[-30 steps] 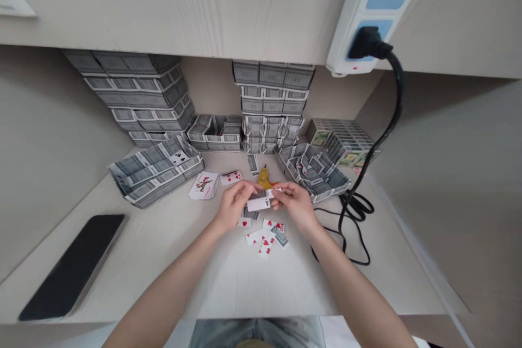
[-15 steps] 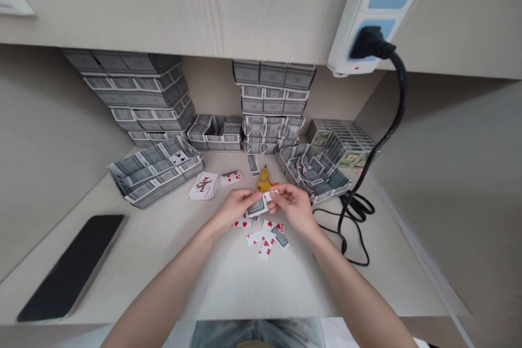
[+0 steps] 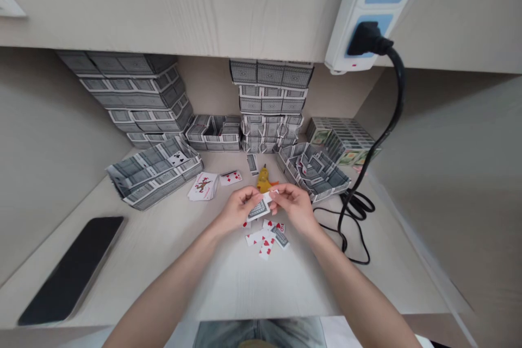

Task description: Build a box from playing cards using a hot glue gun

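Note:
Between my two hands is a playing card (image 3: pixel 259 210) with a grey patterned back, tilted above the desk. My left hand (image 3: pixel 237 207) pinches its left upper side. My right hand (image 3: pixel 294 204) is closed at the card's right end, where a white portion shows; whether that is a fold or a second piece I cannot tell. Below the hands lie several folded or cut card pieces (image 3: pixel 267 243), some with red hearts and one grey-backed. Just behind the fingers rests a yellow glue gun (image 3: pixel 264 179) with an orange part, partly hidden by the right hand.
A card stack with a joker on top (image 3: pixel 203 186) lies left of centre, beside a diamond card (image 3: pixel 230 178). Trays made of cards stand left (image 3: pixel 155 176) and right (image 3: pixel 314 171). Card-built towers (image 3: pixel 271 100) line the back. A black phone (image 3: pixel 71 269) and a black cable (image 3: pixel 345 228) flank the hands.
The held card has tilted, its right side rising, and my left hand has shifted slightly, covering more of the heart piece beneath. Both hands keep their grip.

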A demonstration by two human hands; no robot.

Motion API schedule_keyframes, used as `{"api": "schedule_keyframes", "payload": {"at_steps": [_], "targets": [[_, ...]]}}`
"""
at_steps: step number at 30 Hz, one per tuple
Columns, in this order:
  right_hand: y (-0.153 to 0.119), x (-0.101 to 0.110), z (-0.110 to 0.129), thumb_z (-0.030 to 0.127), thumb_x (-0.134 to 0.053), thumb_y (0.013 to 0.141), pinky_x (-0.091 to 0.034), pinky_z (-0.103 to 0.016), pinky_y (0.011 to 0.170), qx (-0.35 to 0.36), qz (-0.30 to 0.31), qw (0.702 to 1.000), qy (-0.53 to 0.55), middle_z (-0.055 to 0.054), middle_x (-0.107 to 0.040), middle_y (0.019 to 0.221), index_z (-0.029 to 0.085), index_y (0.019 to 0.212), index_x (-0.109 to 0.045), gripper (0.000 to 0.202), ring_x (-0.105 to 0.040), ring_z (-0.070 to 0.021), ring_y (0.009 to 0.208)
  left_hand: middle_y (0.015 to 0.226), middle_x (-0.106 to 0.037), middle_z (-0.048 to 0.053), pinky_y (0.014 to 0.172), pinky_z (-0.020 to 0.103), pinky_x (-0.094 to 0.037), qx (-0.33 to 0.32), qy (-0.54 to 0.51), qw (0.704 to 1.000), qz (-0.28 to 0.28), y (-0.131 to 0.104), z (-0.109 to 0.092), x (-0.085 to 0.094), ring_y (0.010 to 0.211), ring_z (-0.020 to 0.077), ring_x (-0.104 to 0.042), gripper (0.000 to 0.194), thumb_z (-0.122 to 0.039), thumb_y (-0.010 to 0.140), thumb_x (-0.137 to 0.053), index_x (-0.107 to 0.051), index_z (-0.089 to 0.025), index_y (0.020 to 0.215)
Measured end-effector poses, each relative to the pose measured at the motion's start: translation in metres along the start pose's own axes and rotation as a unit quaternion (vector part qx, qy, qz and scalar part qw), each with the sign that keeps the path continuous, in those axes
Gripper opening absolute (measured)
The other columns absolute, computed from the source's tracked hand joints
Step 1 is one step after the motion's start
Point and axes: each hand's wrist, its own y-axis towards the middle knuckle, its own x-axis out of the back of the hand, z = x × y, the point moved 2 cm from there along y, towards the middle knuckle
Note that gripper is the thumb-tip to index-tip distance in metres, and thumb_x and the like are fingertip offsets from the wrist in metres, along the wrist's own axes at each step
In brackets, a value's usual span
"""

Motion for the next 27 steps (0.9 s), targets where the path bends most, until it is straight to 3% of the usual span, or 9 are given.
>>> {"api": "schedule_keyframes", "payload": {"at_steps": [8,10,13,17,21,27], "targets": [[0.0,0.001,0.002,0.036,-0.067,0.066,-0.044,-0.026,0.048,0.009,0.029,0.999,0.01,0.002,-0.06,0.054,0.017,0.084,-0.062,0.027,-0.053,-0.0108,0.042,0.055,-0.048,-0.004,0.045,0.018,-0.032,-0.014,-0.009,0.999,-0.032,-0.005,-0.003,-0.003,0.048,0.0058,-0.04,0.032,-0.045,0.073,-0.056,-0.049,-0.014,0.065],[0.001,0.001,0.001,0.037,-0.066,0.068,-0.04,-0.024,0.045,0.011,0.035,0.999,0.01,0.004,-0.057,0.053,0.018,0.088,-0.061,0.028,-0.049,-0.0092,0.04,0.054,-0.049,-0.003,0.045,0.018,-0.032,-0.013,-0.016,0.999,-0.041,-0.004,-0.002,-0.005,0.048,0.006,-0.04,0.033,-0.046,0.073,-0.056,-0.05,-0.014,0.066],[0.002,0.002,0.001,0.041,-0.063,0.07,-0.029,-0.02,0.038,0.005,0.028,1.0,-0.01,0.006,-0.048,0.046,0.018,0.076,-0.06,0.024,-0.038,-0.0062,0.036,0.055,-0.05,-0.003,0.045,0.019,-0.033,-0.012,-0.023,0.998,-0.054,-0.002,-0.001,-0.006,0.049,0.0071,-0.041,0.034,-0.047,0.072,-0.056,-0.052,-0.014,0.065],[0.0,0.002,0.003,0.042,-0.063,0.069,-0.018,-0.02,0.037,-0.002,0.014,0.999,-0.034,0.008,-0.038,0.039,0.017,0.066,-0.057,0.026,-0.028,-0.0045,0.035,0.054,-0.044,-0.004,0.045,0.018,-0.03,-0.004,-0.018,1.0,0.005,-0.002,0.001,-0.007,0.05,0.0066,-0.038,0.034,-0.046,0.074,-0.055,-0.051,-0.014,0.062],[-0.002,0.001,0.005,0.043,-0.066,0.065,-0.017,-0.02,0.036,-0.038,0.027,0.999,-0.011,0.007,-0.042,0.043,0.016,0.064,-0.057,0.028,-0.029,-0.0042,0.036,0.054,-0.038,-0.005,0.045,0.018,-0.028,-0.005,-0.013,0.998,0.067,-0.006,0.003,-0.012,0.049,0.0058,-0.034,0.036,-0.046,0.077,-0.05,-0.049,-0.013,0.062],[-0.004,-0.001,0.008,0.04,-0.068,0.064,-0.017,-0.019,0.035,-0.047,0.037,0.998,0.021,0.008,-0.041,0.043,0.016,0.063,-0.057,0.026,-0.028,-0.0036,0.035,0.058,-0.042,-0.004,0.047,0.018,-0.03,-0.036,-0.012,0.997,0.067,-0.012,0.0,-0.018,0.052,0.006,-0.037,0.033,-0.044,0.078,-0.049,-0.05,-0.013,0.066]]}}
